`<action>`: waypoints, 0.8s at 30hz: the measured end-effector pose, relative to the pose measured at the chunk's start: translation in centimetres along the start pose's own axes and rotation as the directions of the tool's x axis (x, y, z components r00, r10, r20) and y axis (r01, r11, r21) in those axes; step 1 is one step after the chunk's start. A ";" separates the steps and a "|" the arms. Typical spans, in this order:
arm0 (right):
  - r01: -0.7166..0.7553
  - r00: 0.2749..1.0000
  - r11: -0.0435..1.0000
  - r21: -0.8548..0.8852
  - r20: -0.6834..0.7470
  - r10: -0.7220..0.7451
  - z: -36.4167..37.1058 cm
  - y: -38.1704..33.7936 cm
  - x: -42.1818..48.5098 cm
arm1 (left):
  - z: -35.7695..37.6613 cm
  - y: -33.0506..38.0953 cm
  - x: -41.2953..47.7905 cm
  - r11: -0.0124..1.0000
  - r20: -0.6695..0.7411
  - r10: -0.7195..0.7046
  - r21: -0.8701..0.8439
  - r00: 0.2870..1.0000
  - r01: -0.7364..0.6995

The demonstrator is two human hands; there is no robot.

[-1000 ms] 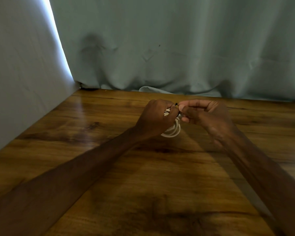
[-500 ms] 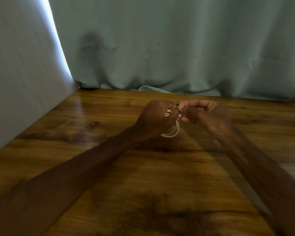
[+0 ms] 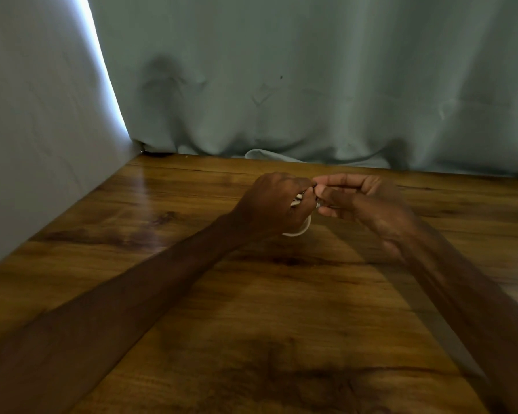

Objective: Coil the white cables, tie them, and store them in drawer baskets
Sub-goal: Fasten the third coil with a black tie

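Both forearms stretched out over the wooden table (image 3: 251, 309), left hand (image 3: 274, 204) curled around the coiled white cable (image 3: 299, 231), right hand (image 3: 362, 201) pinching something small at its top, blurred

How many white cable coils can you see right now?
1. The white cable coil sits in the left hand, the right hand pinching at its top; the hands hide most of it.

A wooden table (image 3: 192, 324) meets pale green curtains (image 3: 311, 85), daylight seemingly edging the left gap (image 3: 102, 70).
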State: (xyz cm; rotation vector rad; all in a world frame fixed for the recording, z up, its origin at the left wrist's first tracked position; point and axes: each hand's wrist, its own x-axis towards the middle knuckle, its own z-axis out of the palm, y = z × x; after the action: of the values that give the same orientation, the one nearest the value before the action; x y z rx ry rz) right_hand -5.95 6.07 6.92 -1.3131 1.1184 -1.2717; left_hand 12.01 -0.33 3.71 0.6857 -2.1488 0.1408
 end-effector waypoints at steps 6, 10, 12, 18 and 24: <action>-0.016 0.999 0.999 0.030 0.036 0.015 -0.3 -0.3 -0.1 | 0.0 0.1 -0.1 0.999 0.007 0.045 0.008 0.999 -0.045; -0.061 0.997 0.998 0.010 0.040 0.061 -0.7 -0.4 0.0 | 0.0 0.0 -0.2 0.999 0.031 0.050 -0.010 0.998 -0.050; -0.084 0.995 0.996 -0.014 0.046 0.085 -0.9 -0.5 -0.1 | 0.1 0.0 -0.3 0.998 0.045 0.058 -0.001 0.997 -0.058; -0.098 0.989 0.990 -0.102 0.097 0.108 -1.8 -0.8 0.0 | -0.5 0.5 -0.5 0.990 0.079 0.140 0.019 0.987 -0.142; -0.068 0.986 0.978 -0.197 0.133 0.095 -2.0 -1.1 0.1 | -0.7 0.8 -0.6 0.988 0.121 0.151 0.014 0.981 -0.153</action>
State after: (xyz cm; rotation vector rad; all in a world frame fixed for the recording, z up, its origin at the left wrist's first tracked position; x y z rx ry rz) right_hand -7.99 6.01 7.99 -1.4612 1.2037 -1.0129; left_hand 12.40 0.88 3.83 0.5547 -2.3179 0.2119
